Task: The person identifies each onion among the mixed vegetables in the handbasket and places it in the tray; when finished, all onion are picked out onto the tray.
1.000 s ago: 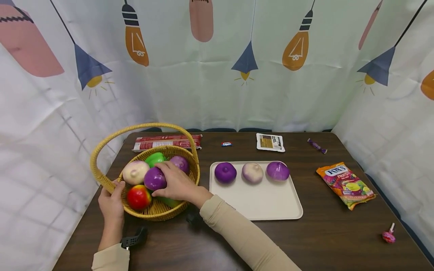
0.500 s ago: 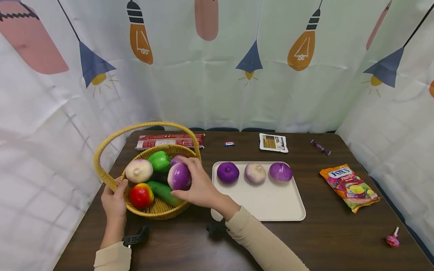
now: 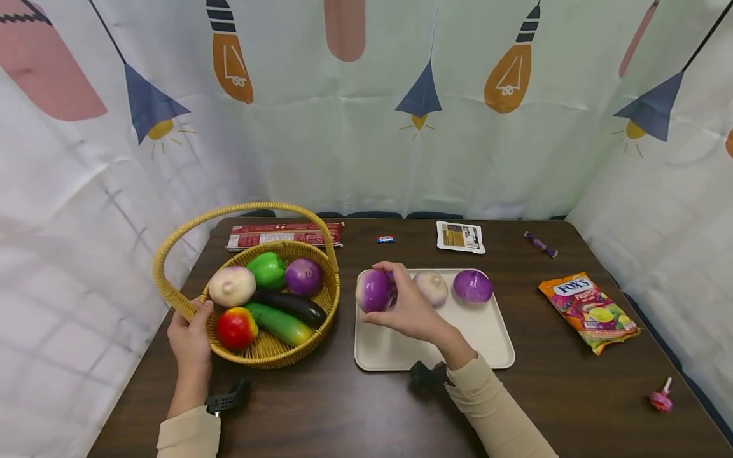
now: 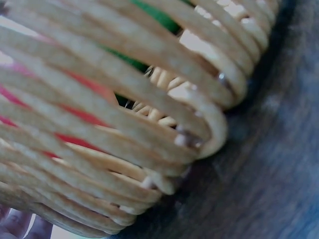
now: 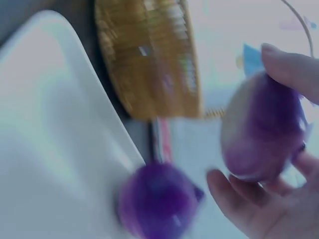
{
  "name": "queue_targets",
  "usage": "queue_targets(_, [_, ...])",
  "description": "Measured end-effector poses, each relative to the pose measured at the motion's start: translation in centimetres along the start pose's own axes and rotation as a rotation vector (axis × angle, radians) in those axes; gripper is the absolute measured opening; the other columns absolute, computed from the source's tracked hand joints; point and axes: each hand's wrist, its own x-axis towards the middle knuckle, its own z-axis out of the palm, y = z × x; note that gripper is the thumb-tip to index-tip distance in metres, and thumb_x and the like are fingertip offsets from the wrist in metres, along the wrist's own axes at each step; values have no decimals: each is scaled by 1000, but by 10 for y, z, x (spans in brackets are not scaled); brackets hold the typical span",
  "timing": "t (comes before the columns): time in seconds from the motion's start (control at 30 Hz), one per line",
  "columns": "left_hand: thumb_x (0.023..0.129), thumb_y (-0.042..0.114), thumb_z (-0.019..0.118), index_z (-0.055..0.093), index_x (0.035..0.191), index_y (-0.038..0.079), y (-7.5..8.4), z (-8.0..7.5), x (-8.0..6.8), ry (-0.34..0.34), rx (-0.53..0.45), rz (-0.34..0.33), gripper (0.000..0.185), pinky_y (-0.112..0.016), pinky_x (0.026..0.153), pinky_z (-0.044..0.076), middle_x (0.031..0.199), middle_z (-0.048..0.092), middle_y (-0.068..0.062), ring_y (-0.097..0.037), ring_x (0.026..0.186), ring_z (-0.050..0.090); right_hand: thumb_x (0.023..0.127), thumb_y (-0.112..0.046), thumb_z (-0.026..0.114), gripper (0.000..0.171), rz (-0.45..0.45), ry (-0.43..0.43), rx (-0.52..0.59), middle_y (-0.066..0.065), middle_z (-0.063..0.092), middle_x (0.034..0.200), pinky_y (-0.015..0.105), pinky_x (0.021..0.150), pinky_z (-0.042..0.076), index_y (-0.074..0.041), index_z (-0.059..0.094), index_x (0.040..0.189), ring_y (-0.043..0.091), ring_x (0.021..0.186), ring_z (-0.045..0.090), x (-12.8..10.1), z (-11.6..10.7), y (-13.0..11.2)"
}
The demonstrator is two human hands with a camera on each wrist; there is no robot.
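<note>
Hands (image 3: 409,308) — onion (image 3: 373,291), basket (image 3: 183,312)

Place: you sit in a made-up play corner, like a small recording booth, not a real kitchen.
Walls: a cloth curtain (image 3: 366,127) with cartoon light bulbs hangs close on three sides, far beyond your hands.
Table: one dark wooden table (image 3: 343,413) fills the space under your hands.
Food: a woven basket (image 3: 269,356) by your left hand (image 3: 189,343) holds shiny toy vegetables.
Snacks: a candy bag (image 3: 590,312) lies well to the right of your right hand (image 3: 409,312), with a lollipop (image 3: 660,399) nearer you.
</note>
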Motion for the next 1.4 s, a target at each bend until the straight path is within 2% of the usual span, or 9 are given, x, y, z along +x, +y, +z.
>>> queue_targets(0.13, [91, 13, 66, 60, 90, 13, -2, 0, 0, 0, -3, -1, 6, -17, 72, 40, 89, 56, 5, -12, 85, 47, 67, -28, 91, 85, 18, -25, -41, -1, 47, 131, 44, 93, 47, -18, 44, 137, 25, 113, 54, 0, -24, 10])
queue_targets(0.3, [91, 13, 66, 60, 88, 11, -2, 0, 2, -6, -20, 24, 7, -18, 72, 40, 86, 56, 4, -13, 84, 46, 71, -20, 89, 87, 51, -57, 22, -1, 42, 136, 44, 85, 52, -27, 40, 142, 29, 110, 53, -3, -43, 20])
queue_targets(0.43, [92, 14, 66, 59, 90, 10, -1, -1, 2, -12, -16, 26, 8, -18, 72, 39, 86, 55, 5, -13, 84, 46, 72, -6, 85, 85, 61, -97, 93, 7, 36, 136, 39, 85, 53, -22, 38, 141, 31, 115, 51, -5, -49, 23])
queue_targets(0.57, [92, 14, 65, 58, 92, 9, 0, -1, 1, -17, -8, 13, 9, -18, 73, 39, 87, 54, 4, -13, 85, 45, 70, -7, 87, 81, 67, -167, 134, 7, 36, 134, 39, 88, 52, -17, 42, 136, 30, 115, 50, -7, -55, 25])
queue_targets(0.73, [93, 14, 65, 59, 90, 11, 0, -1, 2, -16, -4, 0, 7, -19, 76, 38, 90, 53, 3, -13, 87, 45, 67, -11, 90, 78, 53, -305, 48, 2, 50, 126, 40, 93, 47, -18, 50, 134, 25, 109, 52, -11, -64, 29])
queue_targets(0.83, [92, 14, 65, 60, 89, 13, 0, 0, 2, -10, -5, 2, 7, -19, 75, 38, 91, 54, 2, -13, 87, 46, 69, -14, 89, 75, 48, -420, -4, 1, 53, 122, 39, 92, 45, -21, 51, 133, 22, 107, 53, -14, -65, 32])
queue_targets(1.0, [91, 14, 67, 60, 89, 12, -1, 0, 1, 5, -6, 6, 7, -18, 71, 41, 89, 56, 3, -14, 84, 47, 71, -19, 87, 70, 93, -574, 5, 2, 54, 119, 34, 88, 50, -22, 50, 131, 21, 106, 55, -15, -57, 39])
queue_targets(1.23, [92, 15, 67, 60, 92, 11, -2, -1, 2, 1, -7, 11, 8, -16, 68, 42, 88, 56, 3, -14, 82, 47, 70, -14, 87, 70, 136, -615, -7, 5, 52, 122, 32, 84, 52, -16, 51, 130, 21, 102, 59, -15, -50, 43])
queue_targets(1.4, [91, 10, 66, 62, 88, 13, -2, -1, 2, 3, -20, 53, 5, -17, 69, 41, 86, 58, 5, -13, 81, 48, 69, -14, 88, 71, 93, -603, -49, 5, 53, 119, 34, 82, 52, -14, 53, 131, 21, 98, 57, -15, -50, 43])
